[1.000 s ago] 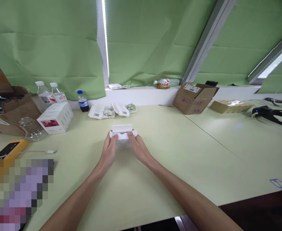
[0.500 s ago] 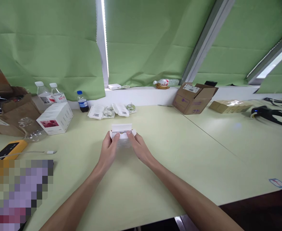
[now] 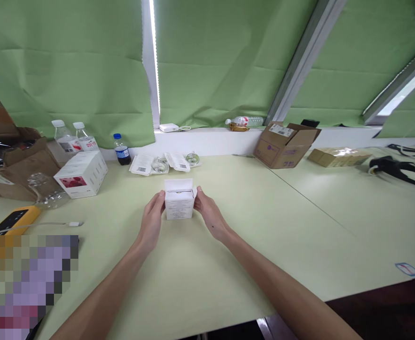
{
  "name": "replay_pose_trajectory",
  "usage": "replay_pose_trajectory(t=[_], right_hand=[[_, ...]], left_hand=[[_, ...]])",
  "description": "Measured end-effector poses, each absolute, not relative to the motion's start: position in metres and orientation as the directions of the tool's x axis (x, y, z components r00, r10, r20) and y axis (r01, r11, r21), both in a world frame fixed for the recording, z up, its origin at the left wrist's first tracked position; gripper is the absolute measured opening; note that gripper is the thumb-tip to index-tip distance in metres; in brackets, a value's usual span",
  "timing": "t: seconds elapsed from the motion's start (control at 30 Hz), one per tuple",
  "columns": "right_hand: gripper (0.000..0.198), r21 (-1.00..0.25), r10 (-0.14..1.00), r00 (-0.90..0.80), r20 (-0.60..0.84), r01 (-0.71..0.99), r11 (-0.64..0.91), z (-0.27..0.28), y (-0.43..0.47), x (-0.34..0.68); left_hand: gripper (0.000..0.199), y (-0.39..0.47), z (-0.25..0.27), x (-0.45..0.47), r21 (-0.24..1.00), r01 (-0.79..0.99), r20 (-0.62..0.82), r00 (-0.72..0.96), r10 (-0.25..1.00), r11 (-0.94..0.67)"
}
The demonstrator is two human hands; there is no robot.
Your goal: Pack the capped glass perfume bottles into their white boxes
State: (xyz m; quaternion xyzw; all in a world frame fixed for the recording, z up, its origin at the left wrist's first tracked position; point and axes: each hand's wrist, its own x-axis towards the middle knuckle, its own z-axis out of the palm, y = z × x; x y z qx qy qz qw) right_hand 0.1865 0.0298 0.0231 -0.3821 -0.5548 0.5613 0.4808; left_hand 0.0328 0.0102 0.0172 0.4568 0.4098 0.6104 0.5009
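A small white carton (image 3: 179, 206) with fine print on its near face stands upright on the table, its top flap raised at the back. From its left side my left hand (image 3: 152, 218) presses against it, and my right hand (image 3: 209, 216) grips the opposite side near the side flap. Both thumbs are at the upper side edges. What fills the carton is mostly hidden. Beyond it lie two white printed packets (image 3: 142, 164) with round clear-and-green pieces (image 3: 192, 158) beside them.
At left are a stack of white boxes (image 3: 83, 175), clear bottles (image 3: 65, 137), a dark-liquid bottle (image 3: 122, 150), a brown paper bag (image 3: 23, 163) and a yellow power bank (image 3: 19, 219). An open cardboard box (image 3: 281, 148) and a black handheld device (image 3: 394, 169) are at right.
My thumbs have moved off the carton's top opening to its sides, with the hands spreading apart. The side flaps are folded in more, and the near face is now uncovered.
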Motion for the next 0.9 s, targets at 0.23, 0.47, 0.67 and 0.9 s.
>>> replay_pose_trajectory(t=[0.23, 0.47, 0.67, 0.9], right_hand=[[0.042, -0.993, 0.970, -0.228, 0.084, -0.094, 0.064, 0.0205, 0.0297, 0.1867], [0.041, -0.996, 0.973, -0.214, 0.089, -0.044, 0.081, 0.0204, 0.0316, 0.1858], [0.039, -0.992, 0.974, -0.192, 0.121, -0.002, 0.123, 0.0177, 0.0342, 0.1842], [0.037, -0.982, 0.973, -0.154, 0.169, 0.061, 0.180, 0.0199, 0.0309, 0.1805]], left_hand=[[0.038, 0.0089, 0.0180, 0.0318, 0.974, -0.160, 0.146, -0.101, 0.984, -0.161], [0.033, 0.0104, 0.0198, 0.0287, 0.981, -0.103, 0.155, -0.077, 0.985, -0.163], [0.032, 0.0112, 0.0211, 0.0280, 0.979, -0.042, 0.193, -0.096, 0.977, -0.197], [0.031, 0.0101, 0.0235, 0.0298, 0.977, 0.003, 0.212, -0.136, 0.968, -0.214]])
